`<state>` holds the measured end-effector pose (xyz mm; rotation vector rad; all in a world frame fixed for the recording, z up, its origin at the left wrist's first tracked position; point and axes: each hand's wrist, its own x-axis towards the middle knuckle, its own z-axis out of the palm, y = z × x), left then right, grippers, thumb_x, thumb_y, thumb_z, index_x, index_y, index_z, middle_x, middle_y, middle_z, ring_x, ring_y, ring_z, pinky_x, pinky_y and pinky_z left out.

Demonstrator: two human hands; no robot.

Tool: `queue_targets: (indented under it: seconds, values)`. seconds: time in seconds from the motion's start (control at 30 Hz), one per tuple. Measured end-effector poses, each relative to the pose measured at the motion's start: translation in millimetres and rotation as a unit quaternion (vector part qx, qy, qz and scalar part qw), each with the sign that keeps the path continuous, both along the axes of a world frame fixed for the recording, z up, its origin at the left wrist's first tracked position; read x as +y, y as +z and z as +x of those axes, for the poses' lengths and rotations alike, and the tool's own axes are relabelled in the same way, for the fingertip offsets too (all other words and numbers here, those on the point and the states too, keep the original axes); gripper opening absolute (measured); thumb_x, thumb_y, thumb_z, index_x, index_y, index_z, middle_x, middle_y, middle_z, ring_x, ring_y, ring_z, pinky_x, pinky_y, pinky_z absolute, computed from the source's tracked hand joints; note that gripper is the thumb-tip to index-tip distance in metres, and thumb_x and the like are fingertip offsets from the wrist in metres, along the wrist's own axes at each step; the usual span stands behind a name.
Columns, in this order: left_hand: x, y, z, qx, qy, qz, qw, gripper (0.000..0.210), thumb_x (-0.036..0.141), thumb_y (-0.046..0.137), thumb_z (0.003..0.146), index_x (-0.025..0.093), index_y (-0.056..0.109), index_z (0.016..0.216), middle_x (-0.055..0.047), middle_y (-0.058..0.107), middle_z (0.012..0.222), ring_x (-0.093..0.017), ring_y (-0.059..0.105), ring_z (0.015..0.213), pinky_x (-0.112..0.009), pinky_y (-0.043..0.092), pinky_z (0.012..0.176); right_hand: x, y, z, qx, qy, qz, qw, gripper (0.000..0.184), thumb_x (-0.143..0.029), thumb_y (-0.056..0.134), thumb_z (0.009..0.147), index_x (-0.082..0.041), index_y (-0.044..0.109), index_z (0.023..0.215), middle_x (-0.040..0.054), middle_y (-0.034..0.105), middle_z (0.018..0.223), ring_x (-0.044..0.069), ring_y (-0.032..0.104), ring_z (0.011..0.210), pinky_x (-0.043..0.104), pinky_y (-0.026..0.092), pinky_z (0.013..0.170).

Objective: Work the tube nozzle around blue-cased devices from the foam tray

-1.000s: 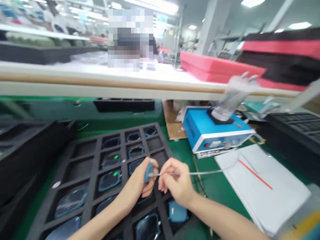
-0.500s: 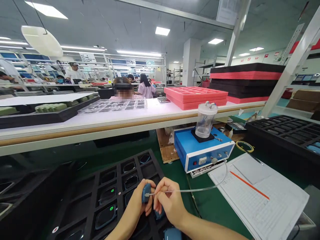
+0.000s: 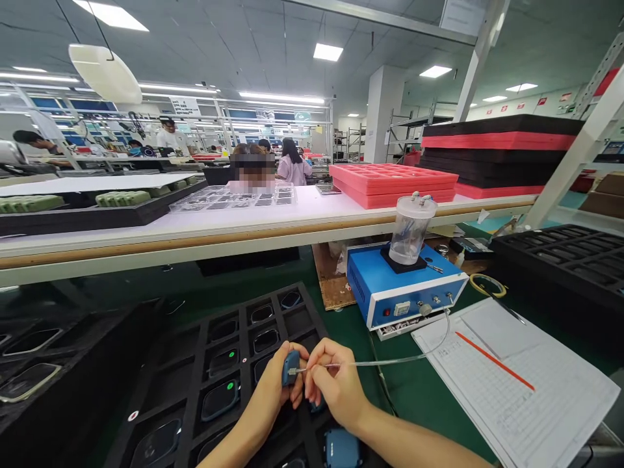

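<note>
My left hand [image 3: 275,393] grips a small blue part [image 3: 290,367] above a black foam tray [image 3: 195,364] with several pockets holding dark parts. My right hand [image 3: 336,387] pinches a thin metal nozzle on a clear tube [image 3: 404,357], its tip touching the blue part. The tube runs right to a blue control box [image 3: 404,296] that carries a clear plastic jar [image 3: 412,227]. Another blue part [image 3: 341,448] lies in the tray below my right wrist.
White paper sheets with an orange pen [image 3: 492,361] lie on the green mat at right. More black trays [image 3: 560,260] stand right and left. A white shelf [image 3: 219,227] overhead holds pink foam trays [image 3: 390,182]. Other people work in the background.
The view has tilted up from the tray to the hall and shifted slightly. Both hands keep the same hold on the blue part and the nozzle.
</note>
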<state>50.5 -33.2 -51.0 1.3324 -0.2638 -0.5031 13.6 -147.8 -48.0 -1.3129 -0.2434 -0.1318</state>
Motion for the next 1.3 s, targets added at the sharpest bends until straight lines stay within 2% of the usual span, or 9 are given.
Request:
queue_targets:
  seconds: [0.3, 0.63, 0.77, 0.9, 1.0, 1.17, 1.3]
  values:
    - [0.3, -3.4, 0.7, -0.007, -0.006, -0.010, 1.000, 0.052, 0.066, 0.035, 0.079, 0.014, 0.034, 0.083, 0.001, 0.036, 0.045, -0.011, 0.033, 0.042, -0.022, 0.030, 0.042, 1.4, -5.3, 1.6, -0.012, 0.002, -0.005, 1.000, 0.013, -0.021, 0.043, 0.068, -0.009, 0.042, 0.075, 0.0012, 0.049, 0.050, 0.007, 0.041, 0.039, 0.016, 0.032, 0.038]
    - [1.0, -1.7, -0.9, 0.000, -0.005, 0.002, 1.000, 0.049, 0.063, 0.034, 0.080, 0.014, 0.034, 0.084, 0.001, 0.036, 0.045, -0.012, 0.036, 0.044, -0.022, 0.032, 0.044, 0.8, -1.8, -0.4, -0.007, 0.000, -0.006, 1.000, 0.012, -0.020, 0.042, 0.067, -0.010, 0.042, 0.074, 0.0010, 0.049, 0.049, 0.007, 0.040, 0.039, 0.016, 0.033, 0.038]
    - [-0.4, -6.1, 4.4, -0.005, -0.010, -0.005, 1.000, 0.057, 0.070, 0.037, 0.073, 0.015, 0.033, 0.086, 0.000, 0.037, 0.041, -0.013, 0.034, 0.039, -0.024, 0.030, 0.039, -0.5, -1.3, 0.3, -0.007, 0.000, -0.007, 1.000, 0.012, -0.020, 0.042, 0.066, -0.010, 0.042, 0.073, 0.0010, 0.049, 0.050, 0.007, 0.041, 0.039, 0.016, 0.033, 0.038]
    - [-1.7, 0.0, 1.2, -0.013, -0.012, -0.002, 1.000, 0.047, 0.060, 0.032, 0.082, 0.014, 0.034, 0.085, 0.000, 0.037, 0.045, -0.012, 0.035, 0.042, -0.023, 0.032, 0.044, -0.6, -2.3, -1.0, -0.003, -0.005, -0.008, 1.000, 0.013, -0.020, 0.042, 0.067, -0.010, 0.042, 0.074, 0.0010, 0.048, 0.050, 0.007, 0.041, 0.039, 0.016, 0.033, 0.039]
    - [-0.9, 2.9, -2.1, -0.008, -0.010, -0.001, 1.000, 0.046, 0.059, 0.030, 0.083, 0.013, 0.034, 0.087, 0.000, 0.036, 0.044, -0.012, 0.035, 0.043, -0.023, 0.031, 0.043, 0.2, -4.4, -1.6, -0.006, -0.003, -0.009, 1.000, 0.013, -0.020, 0.042, 0.068, -0.009, 0.042, 0.075, 0.0013, 0.049, 0.051, 0.007, 0.041, 0.040, 0.016, 0.034, 0.039]
    - [1.7, -4.6, 1.5, -0.004, -0.011, -0.005, 1.000, 0.044, 0.057, 0.027, 0.085, 0.014, 0.033, 0.086, 0.000, 0.037, 0.044, -0.013, 0.036, 0.042, -0.023, 0.032, 0.043, 0.2, -4.2, -1.2, -0.010, -0.003, -0.005, 1.000, 0.011, -0.019, 0.042, 0.069, -0.009, 0.042, 0.074, 0.0013, 0.049, 0.051, 0.006, 0.042, 0.040, 0.016, 0.034, 0.040]
    - [1.2, -4.8, 2.7, 0.000, -0.013, -0.017, 1.000, 0.048, 0.061, 0.035, 0.081, 0.014, 0.034, 0.089, 0.000, 0.040, 0.045, -0.012, 0.036, 0.042, -0.023, 0.032, 0.042, -0.2, -0.4, -0.9, -0.007, -0.001, -0.004, 1.000, 0.013, -0.020, 0.043, 0.067, -0.009, 0.043, 0.074, 0.0015, 0.049, 0.050, 0.006, 0.042, 0.040, 0.016, 0.034, 0.040]
